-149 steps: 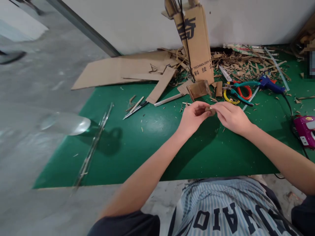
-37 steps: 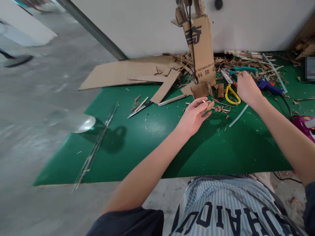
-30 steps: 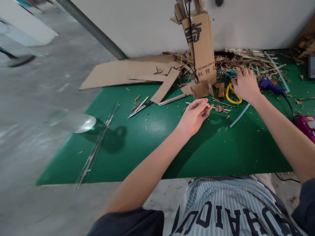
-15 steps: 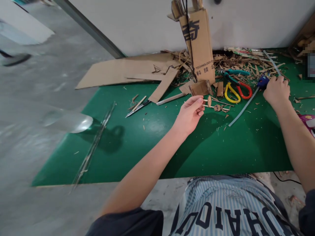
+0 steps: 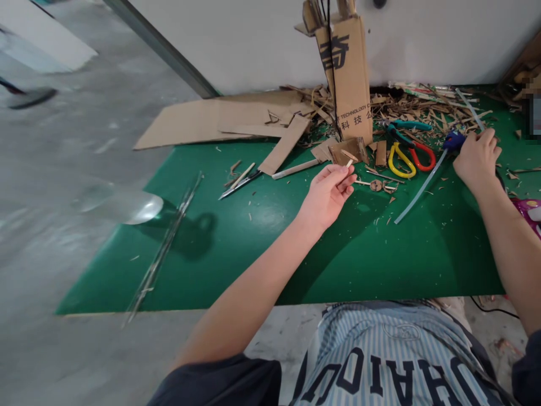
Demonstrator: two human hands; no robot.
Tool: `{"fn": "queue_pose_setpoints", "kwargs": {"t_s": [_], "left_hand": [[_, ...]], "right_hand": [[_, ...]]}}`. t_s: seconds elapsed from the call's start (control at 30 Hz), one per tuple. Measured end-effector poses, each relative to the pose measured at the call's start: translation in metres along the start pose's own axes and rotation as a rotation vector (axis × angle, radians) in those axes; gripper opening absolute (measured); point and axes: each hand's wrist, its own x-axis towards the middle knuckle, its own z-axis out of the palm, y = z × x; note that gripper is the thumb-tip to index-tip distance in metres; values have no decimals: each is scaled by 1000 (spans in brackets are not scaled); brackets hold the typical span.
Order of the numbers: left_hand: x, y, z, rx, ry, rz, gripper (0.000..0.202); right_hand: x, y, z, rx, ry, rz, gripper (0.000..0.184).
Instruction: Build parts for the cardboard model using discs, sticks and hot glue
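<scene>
My left hand [image 5: 328,194] is closed in a pinch on a thin wooden stick [image 5: 349,163] with a small cardboard disc [image 5: 349,155] at its end, held above the table. On the right, my right hand [image 5: 477,155] wraps round a blue glue gun [image 5: 455,141], mostly hidden under the fingers. From the gun a long translucent glue stick [image 5: 420,189] slants down to the left. Just beyond my left fingers, another small stick with cardboard discs [image 5: 376,185] lies on the green table. Pliers with red and yellow handles [image 5: 399,163] rest between my hands.
A tall cardboard structure [image 5: 353,84] stands at the back among cardboard scraps [image 5: 426,115]. Flat cardboard [image 5: 181,124] and a knife [image 5: 239,185] lie to the left. Thin clear rods [image 5: 164,248] overhang the front edge; a clear bottle-like object [image 5: 139,207] is at the left edge.
The disc on the stick in my left hand has turned from nearly upright to a flatter tilt. My right hand stays round the glue gun. The view has shifted slightly.
</scene>
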Motion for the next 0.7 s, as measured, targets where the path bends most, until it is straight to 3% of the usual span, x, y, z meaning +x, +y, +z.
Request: {"fn": "queue_pose_setpoints", "kwargs": {"t_s": [0.17, 0.27, 0.37, 0.47, 0.53, 0.7], "left_hand": [[-3, 2, 2, -5, -3, 4, 18], [-5, 3, 3, 42, -11, 21, 45], [-6, 3, 3, 77, -46, 36, 50], [-4, 1, 2, 87, -50, 36, 28], [-2, 0, 1, 92, -27, 36, 19], [0, 0, -1, 141, 12, 61, 38]], "right_hand": [[-3, 2, 0, -11, -15, -27, 49], [-7, -1, -6, 36, 11, -93, 52], [-20, -18, -20, 168, 96, -295, 51], [-48, -50, -36, 312, -35, -716, 42], [-69, -74, -40, 289, -145, -898, 41], [-96, -112, -28, 62, -75, -982, 31]]}}
